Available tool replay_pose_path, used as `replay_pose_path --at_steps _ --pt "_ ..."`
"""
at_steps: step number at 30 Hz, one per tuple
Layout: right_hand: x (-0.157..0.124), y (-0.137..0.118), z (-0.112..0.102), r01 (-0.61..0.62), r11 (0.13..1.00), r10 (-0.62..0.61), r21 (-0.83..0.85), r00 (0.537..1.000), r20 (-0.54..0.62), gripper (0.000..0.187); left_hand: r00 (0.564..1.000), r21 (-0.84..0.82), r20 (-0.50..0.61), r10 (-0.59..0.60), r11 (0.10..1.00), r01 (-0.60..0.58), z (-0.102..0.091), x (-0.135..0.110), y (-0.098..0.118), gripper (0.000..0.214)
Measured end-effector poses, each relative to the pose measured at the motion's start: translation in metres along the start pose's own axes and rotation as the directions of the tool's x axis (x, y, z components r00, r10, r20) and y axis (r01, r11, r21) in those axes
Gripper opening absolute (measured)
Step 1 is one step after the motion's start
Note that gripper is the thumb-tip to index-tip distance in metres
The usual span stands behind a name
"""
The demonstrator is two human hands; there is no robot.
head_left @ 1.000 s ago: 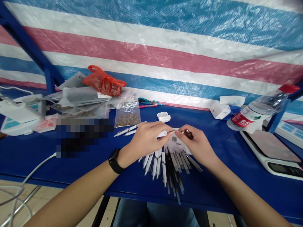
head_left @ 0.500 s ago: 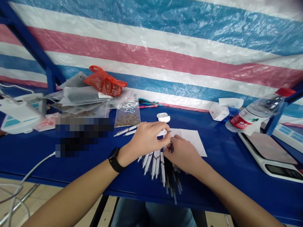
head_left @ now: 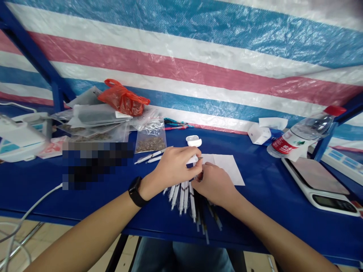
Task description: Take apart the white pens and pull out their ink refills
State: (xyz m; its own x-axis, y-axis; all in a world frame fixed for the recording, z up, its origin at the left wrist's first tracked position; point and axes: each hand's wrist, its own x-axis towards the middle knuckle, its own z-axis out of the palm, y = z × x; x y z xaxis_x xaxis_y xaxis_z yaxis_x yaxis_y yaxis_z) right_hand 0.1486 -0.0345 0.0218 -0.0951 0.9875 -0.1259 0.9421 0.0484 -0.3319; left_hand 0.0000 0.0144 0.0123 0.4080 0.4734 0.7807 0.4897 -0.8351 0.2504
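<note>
My left hand [head_left: 178, 163], with a black band on the wrist, is closed around a white pen barrel [head_left: 192, 160] whose tip points right. Just right of it, my right hand [head_left: 214, 183] has its fingers curled over the dark pen refills [head_left: 203, 219]. Small metallic tips show at its fingertips, but what they grip is mostly hidden. Several white pens [head_left: 183, 198] fan out below my left hand, side by side with the refills. More white pens [head_left: 153, 155] lie beyond my left wrist. A white sheet of paper [head_left: 231, 168] lies partly behind my right hand.
On the blue table stand an open white earbud case [head_left: 194, 141], a water bottle [head_left: 300, 136] and a scale [head_left: 314, 175]. Bags of brown bits [head_left: 151, 143] and a red plastic bag [head_left: 123, 98] sit back left. A cable [head_left: 42, 200] crosses the left edge.
The whole view has shifted slightly. My right hand has moved a little left and down over the refills, a few of which have spread to the right. My left hand keeps the pen barrel.
</note>
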Motion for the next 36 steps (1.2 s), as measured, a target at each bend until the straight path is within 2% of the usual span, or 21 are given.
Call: replay_pose_path --at_steps 3,5,7,9,11,14,16,17,19,22,24,29,36 --pt "0.001 0.003 -0.004 0.02 0.992 -0.019 0.126 1.0 -0.01 0.025 1.0 0.0 0.016 -0.02 1.0 0.02 0.0 0.0 0.001 0.011" --pt "0.001 0.007 -0.01 0.034 0.957 -0.034 0.286 0.999 -0.005 0.022 1.0 -0.006 0.015 -0.024 1.0 0.024 -0.001 -0.001 0.001 0.011" --pt "0.001 0.015 -0.019 0.072 0.877 -0.057 0.475 0.997 -0.045 0.015 1.0 -0.018 0.013 -0.023 1.0 0.023 -0.001 -0.001 0.001 0.011" --pt "0.0 0.024 -0.029 0.183 0.758 -0.079 0.626 0.979 -0.19 0.011 1.0 -0.028 0.016 -0.024 0.999 0.024 -0.002 -0.001 0.001 0.011" --pt "-0.002 0.032 -0.038 0.326 0.618 -0.042 0.715 0.922 -0.384 0.01 0.999 -0.031 0.042 -0.032 0.999 0.033 -0.002 -0.001 0.0 0.011" --pt "-0.006 0.037 -0.047 0.541 0.366 0.067 0.757 0.796 -0.602 0.009 0.994 -0.02 0.102 -0.039 0.999 0.042 0.0 -0.001 0.001 0.01" --pt "-0.009 0.036 -0.05 0.649 0.281 0.105 0.707 0.712 -0.695 0.011 0.988 0.001 0.147 -0.04 0.999 0.04 0.001 -0.002 0.002 0.008" --pt "-0.011 0.035 -0.05 0.685 0.277 0.105 0.674 0.676 -0.73 0.012 0.986 0.017 0.164 -0.039 0.999 0.037 0.002 -0.003 0.002 0.007" --pt "-0.014 0.033 -0.047 0.714 0.33 0.093 0.617 0.626 -0.774 0.015 0.979 0.04 0.202 -0.034 0.999 0.027 0.003 -0.004 0.004 0.006" --pt "-0.019 0.034 -0.036 0.705 0.45 0.047 0.549 0.595 -0.803 0.016 0.972 0.023 0.233 -0.025 1.0 0.02 0.004 -0.005 0.006 0.006" --pt "-0.02 0.036 -0.03 0.701 0.493 0.033 0.515 0.577 -0.816 0.015 0.972 -0.002 0.235 -0.021 1.0 0.022 0.004 -0.005 0.006 0.006" --pt "-0.018 0.037 -0.028 0.717 0.49 0.096 0.496 0.521 -0.848 0.016 0.974 0.002 0.223 -0.029 1.0 0.029 0.004 -0.005 0.005 0.008" --pt "-0.017 0.033 -0.03 0.728 0.458 0.114 0.51 0.52 -0.846 0.013 0.983 -0.005 0.184 -0.019 1.0 0.02 0.004 -0.005 0.005 0.009"
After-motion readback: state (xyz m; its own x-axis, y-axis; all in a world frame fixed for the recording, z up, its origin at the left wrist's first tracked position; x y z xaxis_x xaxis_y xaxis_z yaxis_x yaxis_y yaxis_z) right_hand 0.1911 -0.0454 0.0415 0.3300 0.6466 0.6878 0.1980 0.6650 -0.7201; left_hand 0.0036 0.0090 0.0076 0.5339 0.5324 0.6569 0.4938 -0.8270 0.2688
